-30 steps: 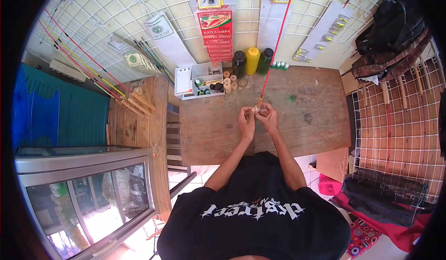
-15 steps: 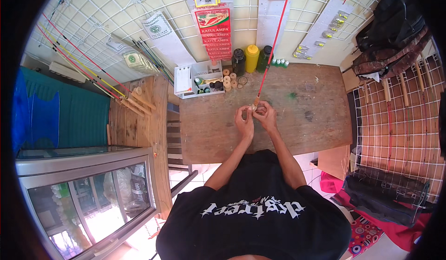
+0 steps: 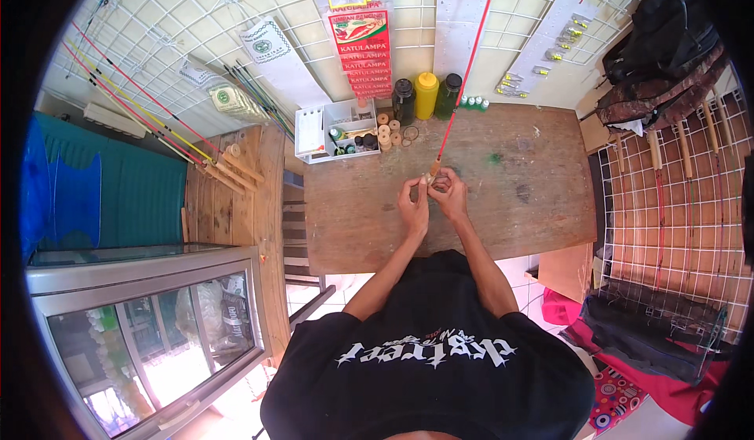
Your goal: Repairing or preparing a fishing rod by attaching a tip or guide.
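A red fishing rod [image 3: 470,55] slants up from my hands toward the wire wall, its short cork handle [image 3: 436,165] at the lower end. My left hand [image 3: 412,200] pinches at a small pale piece at the butt of that handle. Pressed close beside it, my right hand [image 3: 449,195] has its fingers curled around the same end of the rod. The fingertips partly hide what they hold. Both hands are just above the wooden table [image 3: 526,212].
A white compartment box [image 3: 318,157], wooden rings [image 3: 385,133], bottles [image 3: 426,94] and small vials [image 3: 475,103] line the table's back. More rods [image 3: 129,86] lean at left above a glass-paned cabinet [image 3: 145,357]. Backpacks [image 3: 652,47] and a rod rack [image 3: 660,220] are at right.
Both hands stay on the rod's butt end, with slight finger movement. The rod's upper part tilts a little to the left, and the view has shifted slightly.
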{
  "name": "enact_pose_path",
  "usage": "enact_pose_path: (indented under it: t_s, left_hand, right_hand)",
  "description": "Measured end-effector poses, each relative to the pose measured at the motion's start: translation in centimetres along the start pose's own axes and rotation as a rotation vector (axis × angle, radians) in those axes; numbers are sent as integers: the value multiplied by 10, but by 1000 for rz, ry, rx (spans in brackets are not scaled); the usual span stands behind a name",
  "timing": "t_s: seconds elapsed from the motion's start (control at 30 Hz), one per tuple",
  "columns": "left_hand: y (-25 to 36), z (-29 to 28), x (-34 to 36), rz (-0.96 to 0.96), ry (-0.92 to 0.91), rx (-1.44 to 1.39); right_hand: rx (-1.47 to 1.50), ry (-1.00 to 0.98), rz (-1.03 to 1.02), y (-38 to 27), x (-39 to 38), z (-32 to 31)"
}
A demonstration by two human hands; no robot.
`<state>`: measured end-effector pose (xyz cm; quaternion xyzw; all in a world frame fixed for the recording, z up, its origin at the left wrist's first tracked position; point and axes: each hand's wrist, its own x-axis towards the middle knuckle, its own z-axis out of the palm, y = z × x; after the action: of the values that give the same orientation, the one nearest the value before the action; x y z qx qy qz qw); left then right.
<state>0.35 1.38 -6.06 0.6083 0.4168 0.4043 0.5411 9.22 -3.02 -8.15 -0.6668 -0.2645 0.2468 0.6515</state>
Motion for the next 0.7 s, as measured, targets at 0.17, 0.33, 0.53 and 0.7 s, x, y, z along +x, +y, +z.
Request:
enact_pose_path:
  t_s: [0.17,0.33,0.53,0.7]
  left_hand:
    - [0,-7,-6,-62,-8,15]
    - [1,-7,-15,-69,-32,-73]
    - [-2,-13,-18,-74,-73,-117]
    - [9,-10,-16,-51,-113,-87]
  right_hand:
    - [-10,1,25,-6,-1,1]
    - [8,-8,31,-6,-3,0]
    - [-27,-74,154,-18,-4,-6]
    - [-105,-73,63,-6,0,-8]
